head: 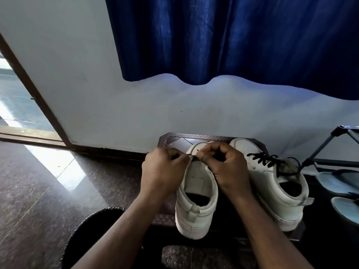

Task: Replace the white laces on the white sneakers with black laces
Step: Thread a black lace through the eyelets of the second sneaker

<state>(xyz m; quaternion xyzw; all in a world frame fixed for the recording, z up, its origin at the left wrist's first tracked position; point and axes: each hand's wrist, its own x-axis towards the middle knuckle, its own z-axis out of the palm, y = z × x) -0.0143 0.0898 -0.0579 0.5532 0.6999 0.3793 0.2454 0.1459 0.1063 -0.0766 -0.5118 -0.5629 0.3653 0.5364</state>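
Head view, looking down at the floor [38,181] by a pale wall [93,90].

- Two white sneakers stand side by side on a dark patterned mat [168,138], toes toward the wall, heels toward the camera.
- Right sneaker [279,208]: a black lace [266,160] is threaded across its front, and the loose ends lie over the tongue and collar.
- Left sneaker [195,191]: tongue bare and no lacing seen on the visible part. The front eyelet area is hidden under both hands.
- Left hand [163,168]: fingers curled, grip clamped on the front edge of the left sneaker's eyelet flap. The white strip shows between thumb and forefinger.
- Right hand [223,167]: fingers curled, thumb and forefinger together on a thin dark lace tip [197,150], just beside the left hand's fingertips. A dark patch shows under this palm, but I cannot tell how much lace it is.
- The hands are almost touching above the toe half of the left sneaker.

Surroundings:
- A blue curtain [233,35] hangs above.
- A brown door frame [29,84] is at left.
- A metal rack [328,146] and pale blue slippers [330,184] are at right.
- A dark round object [91,228] sits at lower left, unidentified.
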